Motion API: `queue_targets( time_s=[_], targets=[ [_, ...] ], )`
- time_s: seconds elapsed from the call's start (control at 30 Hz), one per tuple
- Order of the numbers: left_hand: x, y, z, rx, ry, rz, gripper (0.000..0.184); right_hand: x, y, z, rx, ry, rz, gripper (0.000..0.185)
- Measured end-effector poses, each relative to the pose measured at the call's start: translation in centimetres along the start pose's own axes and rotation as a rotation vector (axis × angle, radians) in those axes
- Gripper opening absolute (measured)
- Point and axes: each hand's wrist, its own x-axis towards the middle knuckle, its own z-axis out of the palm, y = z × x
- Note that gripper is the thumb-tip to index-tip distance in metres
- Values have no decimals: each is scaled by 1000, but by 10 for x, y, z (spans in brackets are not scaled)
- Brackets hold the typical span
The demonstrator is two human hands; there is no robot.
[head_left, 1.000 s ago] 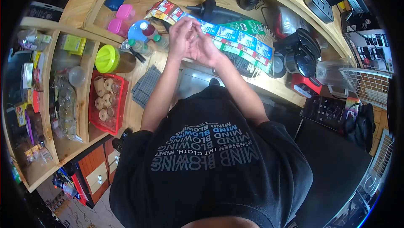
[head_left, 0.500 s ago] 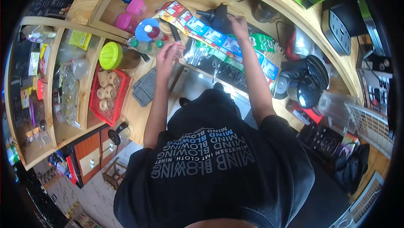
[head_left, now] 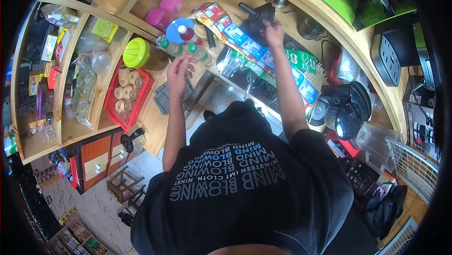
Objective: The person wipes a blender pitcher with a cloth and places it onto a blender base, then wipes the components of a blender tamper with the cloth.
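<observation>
My right hand (head_left: 273, 33) is over the counter, its fingers closed at the edge of a black, wide-bodied object with a stubby handle (head_left: 258, 23); its exact kind is unclear. Under my right forearm runs a long strip of red, blue and white sachets (head_left: 245, 43). My left hand (head_left: 181, 69) hangs in the air with loosely bent fingers apart, holding nothing. Close to it stand green-capped bottles (head_left: 200, 55) and a bottle of red liquid with a white cap (head_left: 188, 34).
A red basket of cork-coloured rolls (head_left: 126, 118) and a lime-lidded jug (head_left: 139, 53) stand at left, near a grey checked cloth (head_left: 165, 97). Pink containers (head_left: 159, 18) are behind. Green Milo packs (head_left: 301, 60) and a black coffee maker (head_left: 346, 113) lie to the right.
The view has turned, so the counter appears shifted right. My left hand has moved away from the sachet strip and its fingers have loosened. My right hand stays at the black object.
</observation>
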Motion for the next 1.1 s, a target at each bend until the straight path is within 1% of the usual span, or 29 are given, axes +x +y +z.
queue_targets(
  time_s=[0.03, 0.07, 0.1, 0.17, 0.23, 0.3, 0.37, 0.4, 0.43, 0.47, 0.5, 0.53, 0.57, 0.67, 0.7, 0.77, 0.8, 0.83, 0.87, 0.9, 0.93, 0.97, 1.07, 1.1],
  targets=[
    [4, 1, 3, -4, -24, 8, 23, 0, -2, -3, 163, 14, -20, 31],
    [7, 3, 7, -8, -33, 12, 23, -7, -12, -9, 252, -13, -23, 27],
    [11, 5, 12, 34, -76, 29, 22, -12, -17, -15, 253, -4, -29, 27],
    [20, 10, 22, 74, -128, 53, 22, -24, -28, -25, 389, -75, -89, 25],
    [29, 13, 33, 112, -204, 142, 20, -42, -38, -34, 405, -98, -97, 23],
    [36, 22, 44, 103, -229, 117, 20, -62, -45, -41, 548, -215, -90, 21],
    [46, 28, 54, 203, -240, 364, 22, -78, -49, -43, 554, -244, -72, 19],
    [49, 35, 56, 205, -262, 351, 32, -91, -55, -43, 555, -308, -78, 20],
    [50, 40, 59, 202, -260, 354, 32, -103, -61, -41, 555, -374, -82, 20],
    [48, 54, 65, 214, -258, 377, 36, -112, -64, -38, 541, -411, -69, 25],
    [46, 65, 69, 227, -254, 399, 40, -121, -69, -34, 538, -415, -70, 25],
    [46, 72, 71, 226, -255, 429, 47, -130, -73, -30, 558, -484, -73, 26],
    [44, 76, 70, 224, -247, 431, 47, -138, -77, -24, 577, -555, -75, 28],
    [36, 89, 64, 333, -164, 598, 46, -157, -85, -8, 560, -624, -80, 27],
    [33, 89, 58, 334, -154, 596, 46, -164, -88, -2, 563, -648, -86, 27],
    [27, 90, 45, 356, -145, 514, 41, -173, -92, 9, 560, -654, -79, 27],
    [23, 90, 42, 277, -59, 560, 28, -175, -92, 14, 533, -639, -99, 26],
    [20, 91, 36, 277, -45, 556, 28, -177, -91, 18, 505, -625, -119, 26],
    [15, 94, 28, 165, -17, 544, 27, -177, -89, 23, 499, -639, -114, 26],
    [10, 96, 20, 54, 13, 530, 26, -177, -84, 26, 446, -599, -132, 26],
    [6, 99, 11, 33, 52, 541, 26, -177, -80, 30, 394, -560, -149, 26],
    [3, 101, 1, -28, 67, 551, 26, -177, -77, 33, 388, -574, -141, 26],
    [-9, 106, -32, -46, 167, 601, 23, -176, -71, 36, 399, -483, -131, 22],
    [-17, 110, -42, -52, 239, 527, 23, -175, -70, 35, 379, -474, -140, 24]
  ],
)
